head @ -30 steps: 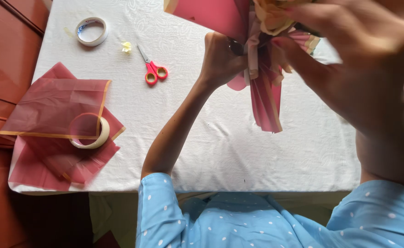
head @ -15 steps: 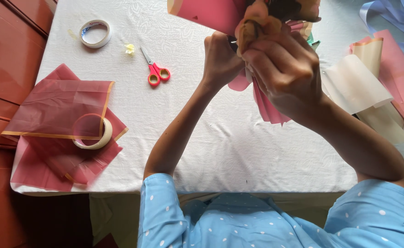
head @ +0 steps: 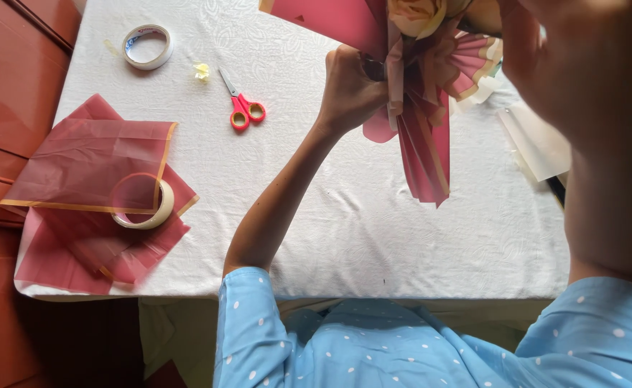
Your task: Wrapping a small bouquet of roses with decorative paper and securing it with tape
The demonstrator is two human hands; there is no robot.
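Left hand (head: 350,88) fingers clench the pleated red wrap (head: 422,147) hanging just below them; right hand (head: 582,65) beside it, grip indeterminable; red scissors (head: 241,109) well left.

Table (head: 373,237) spans the view, person at its near edge. Near left corner: stack of wrapping sheets (head: 86,187), 1 tape roll (head: 142,202) lying on top. Far left: second tape roll (head: 147,47); just right of it a small paper scrap (head: 202,70), then scissors (head: 240,108). Centre-right, above the table: wrapped bouquet (head: 420,108), left hand (head: 352,90) touching its left side, right hand (head: 582,65) raised to its right. More sheets (head: 538,144) lie beneath the right hand.
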